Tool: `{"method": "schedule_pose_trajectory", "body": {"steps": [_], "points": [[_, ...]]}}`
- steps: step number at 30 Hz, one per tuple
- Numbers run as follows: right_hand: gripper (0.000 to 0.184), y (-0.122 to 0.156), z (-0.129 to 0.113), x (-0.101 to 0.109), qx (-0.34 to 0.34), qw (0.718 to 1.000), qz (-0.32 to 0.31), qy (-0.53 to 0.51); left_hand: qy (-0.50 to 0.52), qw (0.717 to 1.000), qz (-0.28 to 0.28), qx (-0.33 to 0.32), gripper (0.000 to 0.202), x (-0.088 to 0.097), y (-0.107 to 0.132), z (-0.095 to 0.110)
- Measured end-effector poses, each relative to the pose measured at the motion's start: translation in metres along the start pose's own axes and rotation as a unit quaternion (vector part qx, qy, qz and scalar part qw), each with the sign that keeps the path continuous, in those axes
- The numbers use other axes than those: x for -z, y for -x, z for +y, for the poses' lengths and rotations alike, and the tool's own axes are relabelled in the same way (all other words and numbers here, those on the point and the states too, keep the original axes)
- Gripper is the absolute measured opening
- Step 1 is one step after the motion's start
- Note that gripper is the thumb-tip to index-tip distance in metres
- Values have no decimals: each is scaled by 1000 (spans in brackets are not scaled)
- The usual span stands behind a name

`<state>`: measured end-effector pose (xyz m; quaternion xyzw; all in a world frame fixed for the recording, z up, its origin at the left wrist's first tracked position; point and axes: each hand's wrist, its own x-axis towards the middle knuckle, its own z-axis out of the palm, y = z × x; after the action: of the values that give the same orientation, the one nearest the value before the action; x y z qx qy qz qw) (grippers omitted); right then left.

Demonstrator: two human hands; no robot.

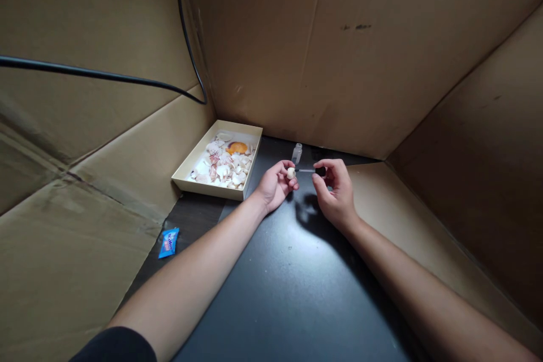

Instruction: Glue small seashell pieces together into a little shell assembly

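Small shell (291,172), pale, rounded. Location: middle of the black table (288,271), raised just above its surface, pinched between thumb and fingertips of the left hand (275,185). Grip: fingers closed firmly on the small shell, palm turned toward the right.

Brush (306,170), thin stem with a black cap (320,171). Location: just right of the shell, lying level, tip at or touching the shell; contact cannot be told for sure. Held by the right hand (335,192), thumb and fingers clamped together on the cap.

Bottle (297,153), small, clear, upright, open at the top. Location: on the table just beyond the two hands, touching neither.

Box (207,188), shallow, cream-coloured, rectangular. Location: far left of the table, against the cardboard. Contents: a loose heap of shells (223,167), white and pinkish, and one orange piece (236,147) at the far end.

Wrapper (168,242), blue, small. Location: near left, at the table's edge, well apart from the hands.

Cable (106,74), black. Location: runs across the left cardboard wall and up the far corner.

Cardboard walls (339,56), brown, creased, enclosing the table on left, far and right sides.
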<state>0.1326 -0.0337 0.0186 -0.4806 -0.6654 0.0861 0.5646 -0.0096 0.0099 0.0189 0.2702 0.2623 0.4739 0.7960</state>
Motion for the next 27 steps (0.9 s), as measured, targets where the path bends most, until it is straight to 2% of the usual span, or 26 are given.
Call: {"method": "schedule_pose_trajectory", "body": {"steps": [3, 8, 17, 27], "points": [[13, 0, 0, 0, 3, 1000, -26, 3, 1, 1000, -1, 0, 15, 0, 0, 0], [12, 0, 0, 0, -4, 1000, -5, 9, -2, 1000, -3, -1, 15, 1, 0, 0], [14, 2, 2, -1, 12, 1000, -8, -11, -3, 1000, -1, 1, 15, 0, 0, 0], [13, 0, -2, 1, 18, 1000, 1, 15, 1, 1000, -5, 1, 17, 1, -1, -1]]}}
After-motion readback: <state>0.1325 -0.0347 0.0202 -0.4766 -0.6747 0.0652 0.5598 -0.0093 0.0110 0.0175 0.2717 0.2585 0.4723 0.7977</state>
